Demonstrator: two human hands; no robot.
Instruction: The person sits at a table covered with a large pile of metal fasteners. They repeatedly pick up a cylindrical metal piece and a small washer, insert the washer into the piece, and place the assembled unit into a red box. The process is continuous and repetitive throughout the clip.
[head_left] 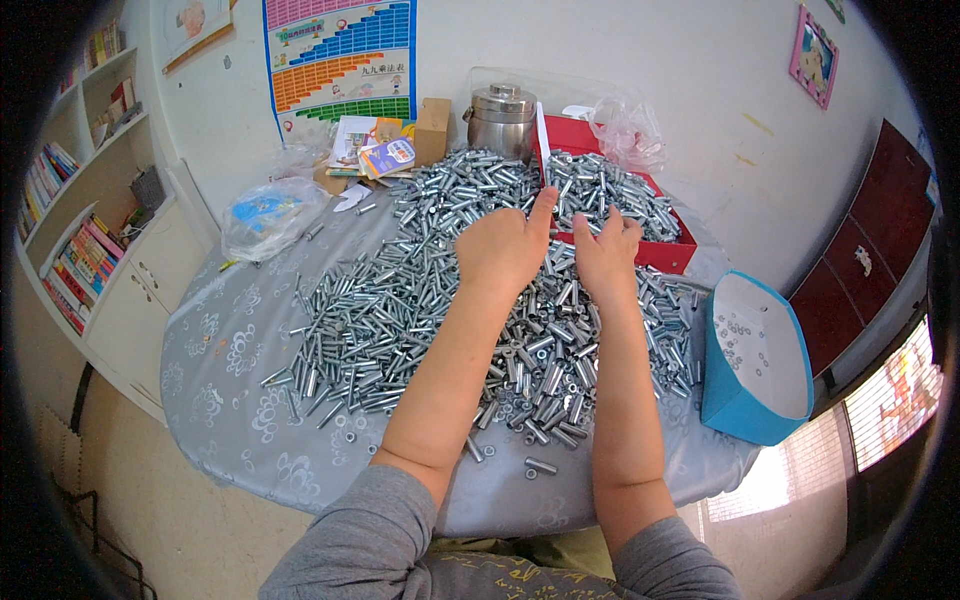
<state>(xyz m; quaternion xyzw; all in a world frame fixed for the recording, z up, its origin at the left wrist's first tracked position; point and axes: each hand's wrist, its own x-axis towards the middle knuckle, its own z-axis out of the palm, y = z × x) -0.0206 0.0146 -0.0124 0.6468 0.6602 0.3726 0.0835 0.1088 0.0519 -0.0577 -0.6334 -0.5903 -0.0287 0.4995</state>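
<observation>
My left hand [503,252] is closed over the heap of metal parts, its thumb pointing up and away beside the corner of a red box [672,258]. Its curled fingers hide what they hold, if anything. Just to the right, my right hand [606,258] is at the box's front wall with thumb and fingers bent inward. Whatever lies between those fingertips cannot be made out. Silvery bolts and sleeves [380,320] spread in a wide pile beneath both forearms. More bolts [610,190] fill the red box.
A blue bin [760,425] with small rings inside stands at the right edge. Behind the pile are a steel canister [502,125], a cardboard box [432,127] and booklets [386,157]. A plastic bag [272,218] lies at left on the grey tablecloth [230,400].
</observation>
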